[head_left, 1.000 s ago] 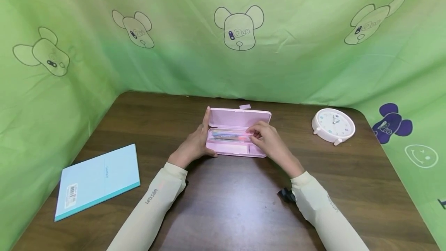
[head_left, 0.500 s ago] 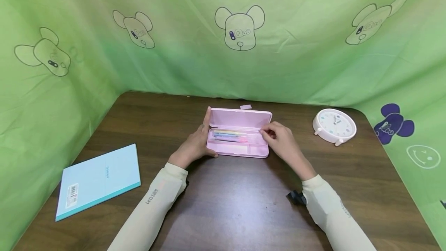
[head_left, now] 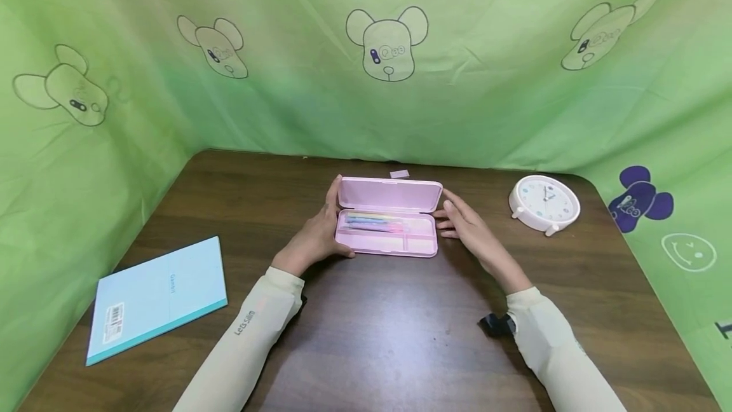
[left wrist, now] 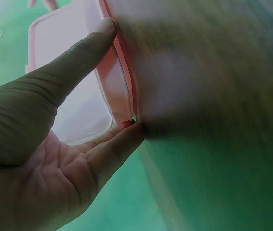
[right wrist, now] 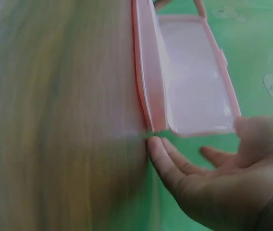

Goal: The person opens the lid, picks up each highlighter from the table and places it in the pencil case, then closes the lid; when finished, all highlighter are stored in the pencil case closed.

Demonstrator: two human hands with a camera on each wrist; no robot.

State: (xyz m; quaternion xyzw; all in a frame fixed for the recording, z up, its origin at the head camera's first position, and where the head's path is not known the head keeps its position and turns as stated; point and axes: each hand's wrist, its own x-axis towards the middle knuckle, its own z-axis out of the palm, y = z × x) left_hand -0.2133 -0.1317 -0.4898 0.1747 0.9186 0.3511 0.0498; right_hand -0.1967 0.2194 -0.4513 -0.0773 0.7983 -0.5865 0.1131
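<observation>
A pink pencil case (head_left: 390,194) lies on the table with its lid raised at the back. Pens (head_left: 373,222) in pastel colours fill the left of its rear compartment; the front compartments are divided by a small wall. My left hand (head_left: 313,234) holds the case's left end, its thumb (left wrist: 76,60) over the front edge and a finger up against the lid. Beside the right end is my right hand (head_left: 471,231), fingers extended and holding nothing. In the right wrist view its thumb (right wrist: 244,127) meets the lid's corner, while the other fingers (right wrist: 167,163) are close to the base.
A light blue notebook (head_left: 157,297) lies at the left of the brown wooden table (head_left: 377,329). On the right stands a white round clock (head_left: 544,202). Behind the case is a small pale pink piece (head_left: 399,174). Green printed fabric (head_left: 297,81) surrounds the table.
My right hand has drawn back from inside the case to its right end, its fingers opening out from a pinch. The pens stay inside, and the left hand keeps its place.
</observation>
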